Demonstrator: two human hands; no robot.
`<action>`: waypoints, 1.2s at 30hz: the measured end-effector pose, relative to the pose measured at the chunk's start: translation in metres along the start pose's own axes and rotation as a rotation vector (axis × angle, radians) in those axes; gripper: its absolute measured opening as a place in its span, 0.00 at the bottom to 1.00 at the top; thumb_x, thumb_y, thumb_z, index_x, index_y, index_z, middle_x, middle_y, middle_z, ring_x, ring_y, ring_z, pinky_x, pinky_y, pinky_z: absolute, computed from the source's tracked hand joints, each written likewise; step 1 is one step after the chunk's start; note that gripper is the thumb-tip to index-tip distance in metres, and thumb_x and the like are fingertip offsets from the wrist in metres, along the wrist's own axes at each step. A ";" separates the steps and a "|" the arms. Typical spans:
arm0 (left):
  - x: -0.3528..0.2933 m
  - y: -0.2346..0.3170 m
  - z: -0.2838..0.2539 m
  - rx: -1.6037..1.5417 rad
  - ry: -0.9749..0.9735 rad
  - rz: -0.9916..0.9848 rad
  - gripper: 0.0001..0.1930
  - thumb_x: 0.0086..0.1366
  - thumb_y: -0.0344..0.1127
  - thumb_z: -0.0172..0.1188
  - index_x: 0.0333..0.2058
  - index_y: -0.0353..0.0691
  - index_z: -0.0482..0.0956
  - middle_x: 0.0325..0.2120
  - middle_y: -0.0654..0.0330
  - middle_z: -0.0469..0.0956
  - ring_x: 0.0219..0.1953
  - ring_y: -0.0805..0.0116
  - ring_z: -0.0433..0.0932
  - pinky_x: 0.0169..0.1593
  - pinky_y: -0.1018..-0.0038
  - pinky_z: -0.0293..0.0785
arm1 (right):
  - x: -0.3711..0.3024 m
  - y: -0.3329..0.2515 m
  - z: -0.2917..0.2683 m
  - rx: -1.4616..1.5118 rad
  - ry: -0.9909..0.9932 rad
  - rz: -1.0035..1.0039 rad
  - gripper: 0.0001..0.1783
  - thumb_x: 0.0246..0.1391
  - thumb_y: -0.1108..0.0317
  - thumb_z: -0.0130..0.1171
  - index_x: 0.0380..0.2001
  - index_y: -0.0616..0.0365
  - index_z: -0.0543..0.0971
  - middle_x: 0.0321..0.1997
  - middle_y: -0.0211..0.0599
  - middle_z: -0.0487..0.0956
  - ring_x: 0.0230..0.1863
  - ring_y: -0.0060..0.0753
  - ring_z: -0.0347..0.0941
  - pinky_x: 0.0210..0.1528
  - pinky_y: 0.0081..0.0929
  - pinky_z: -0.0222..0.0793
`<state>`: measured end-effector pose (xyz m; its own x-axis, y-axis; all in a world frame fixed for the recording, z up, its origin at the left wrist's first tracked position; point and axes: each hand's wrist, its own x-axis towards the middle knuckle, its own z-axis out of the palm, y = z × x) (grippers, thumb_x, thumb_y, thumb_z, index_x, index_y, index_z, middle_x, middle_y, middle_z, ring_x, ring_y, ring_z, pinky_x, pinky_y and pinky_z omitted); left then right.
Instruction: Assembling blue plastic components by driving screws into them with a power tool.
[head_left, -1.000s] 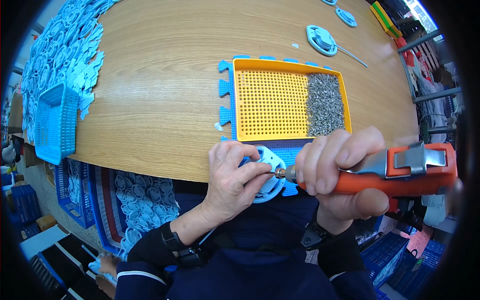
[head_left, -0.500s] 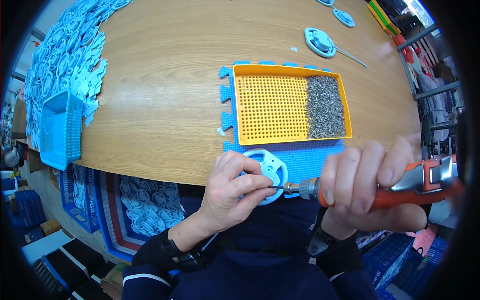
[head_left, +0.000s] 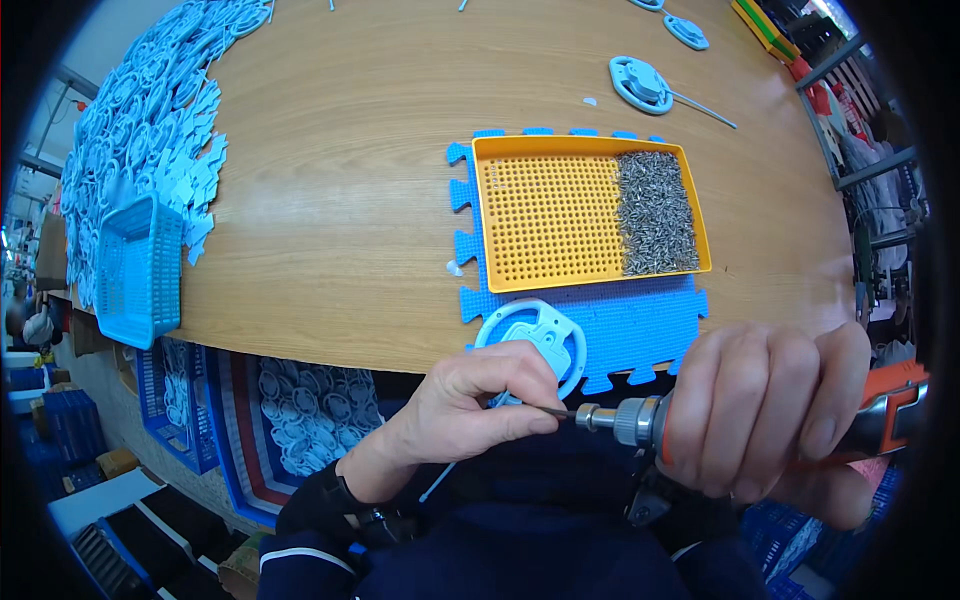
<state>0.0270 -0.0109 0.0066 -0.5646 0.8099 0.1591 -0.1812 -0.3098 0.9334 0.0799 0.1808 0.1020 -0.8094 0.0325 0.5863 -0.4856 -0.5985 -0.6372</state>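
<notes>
My left hand (head_left: 480, 408) is closed, thumb and forefinger pinched at the tip of a dark screwdriver bit (head_left: 562, 412). Whether a screw sits between those fingertips is too small to tell. Just behind the hand is a light-blue steering-wheel-shaped plastic part (head_left: 556, 322), partly covered by the fingers. Its thin stem (head_left: 437, 482) sticks out below my left wrist. My right hand (head_left: 765, 410) wraps round an orange and grey power screwdriver (head_left: 640, 421), pointed left toward the left fingertips. The left hand's other fingers are hidden.
A yellow perforated tray (head_left: 550, 215) with silver screws (head_left: 657, 215) at its right stands on a blue foam mat (head_left: 630, 335). Similar wheel parts (head_left: 640, 85) lie far right. A heap of blue parts (head_left: 140, 130) and a blue basket (head_left: 140, 270) are left; filled crates (head_left: 240, 430) stand below the table edge.
Both hands have come slightly lower and nearer to me, the power screwdriver with the right one. More of the wheel part's rim shows above my left hand. The view has shifted a little.
</notes>
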 end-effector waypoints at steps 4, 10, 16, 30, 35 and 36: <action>-0.007 0.004 -0.004 0.015 0.071 -0.050 0.04 0.55 0.23 0.65 0.31 0.34 0.81 0.29 0.60 0.78 0.35 0.71 0.76 0.40 0.76 0.70 | -0.002 0.010 0.007 0.031 0.157 -0.039 0.18 0.51 0.59 0.66 0.32 0.56 0.67 0.19 0.36 0.75 0.16 0.28 0.72 0.22 0.25 0.73; -0.006 -0.002 0.004 0.037 0.098 -0.001 0.05 0.55 0.23 0.65 0.32 0.35 0.82 0.31 0.60 0.77 0.38 0.69 0.76 0.44 0.74 0.71 | -0.004 -0.001 0.002 -0.047 0.130 -0.059 0.20 0.46 0.63 0.70 0.30 0.55 0.67 0.16 0.32 0.74 0.14 0.23 0.71 0.19 0.19 0.72; -0.007 -0.019 0.013 -0.149 0.064 0.006 0.03 0.59 0.25 0.62 0.33 0.35 0.80 0.31 0.61 0.77 0.37 0.71 0.74 0.44 0.75 0.69 | -0.030 -0.007 -0.002 -0.115 0.340 -0.182 0.18 0.48 0.64 0.67 0.30 0.54 0.66 0.15 0.30 0.74 0.14 0.22 0.73 0.18 0.19 0.73; -0.018 -0.023 0.013 -0.707 0.038 -0.191 0.04 0.63 0.25 0.56 0.34 0.31 0.79 0.33 0.58 0.76 0.30 0.75 0.73 0.35 0.81 0.72 | -0.007 0.007 0.018 -0.029 0.183 -0.033 0.20 0.49 0.57 0.67 0.30 0.55 0.67 0.18 0.34 0.74 0.15 0.26 0.70 0.21 0.24 0.71; -0.015 -0.010 0.004 -0.095 -0.001 -0.083 0.14 0.57 0.27 0.65 0.43 0.34 0.79 0.35 0.59 0.76 0.32 0.74 0.74 0.35 0.79 0.72 | -0.010 0.003 0.012 -0.008 0.151 0.048 0.23 0.50 0.52 0.66 0.34 0.56 0.68 0.20 0.34 0.74 0.16 0.26 0.70 0.21 0.24 0.69; -0.012 -0.003 0.004 0.192 0.021 -0.015 0.19 0.54 0.28 0.68 0.46 0.36 0.78 0.36 0.58 0.76 0.33 0.73 0.74 0.34 0.78 0.71 | -0.011 0.005 0.010 -0.016 0.151 0.050 0.23 0.50 0.52 0.66 0.34 0.56 0.68 0.20 0.34 0.74 0.16 0.26 0.70 0.21 0.24 0.69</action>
<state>0.0374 -0.0176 0.0036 -0.5802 0.8023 0.1402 -0.0341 -0.1959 0.9800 0.0896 0.1696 0.0977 -0.8726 0.1238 0.4724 -0.4475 -0.5900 -0.6721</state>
